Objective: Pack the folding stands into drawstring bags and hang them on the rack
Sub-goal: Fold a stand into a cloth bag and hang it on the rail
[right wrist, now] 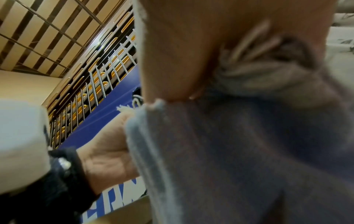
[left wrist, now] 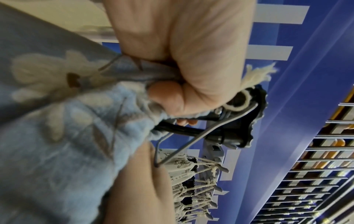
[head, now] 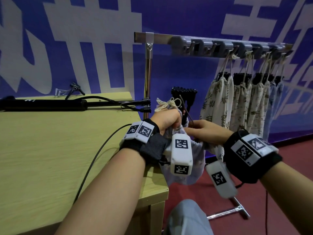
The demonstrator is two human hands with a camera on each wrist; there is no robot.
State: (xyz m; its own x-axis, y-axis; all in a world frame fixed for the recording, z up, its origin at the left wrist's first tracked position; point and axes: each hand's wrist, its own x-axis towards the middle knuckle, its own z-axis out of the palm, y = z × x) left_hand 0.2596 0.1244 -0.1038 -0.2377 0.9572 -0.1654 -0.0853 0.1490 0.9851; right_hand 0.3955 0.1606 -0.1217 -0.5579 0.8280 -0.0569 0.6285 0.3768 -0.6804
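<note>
We judge the packing step underway: left hand [head: 166, 120] fingers clench the blue bag [left wrist: 63, 136] mouth, right hand [head: 205, 132] fingers pinch its rim, stand [head: 183, 99] half inside, left of the rack [head: 220, 45]; next, cinch and hang.

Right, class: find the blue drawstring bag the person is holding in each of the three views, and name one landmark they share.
Head: blue drawstring bag at lower centre, hanging between both hands.
Left wrist: fills the left half, bunched in the left hand.
Right wrist: fills the right half, blurred.
Shared landmark: the blue wall banner.
</note>
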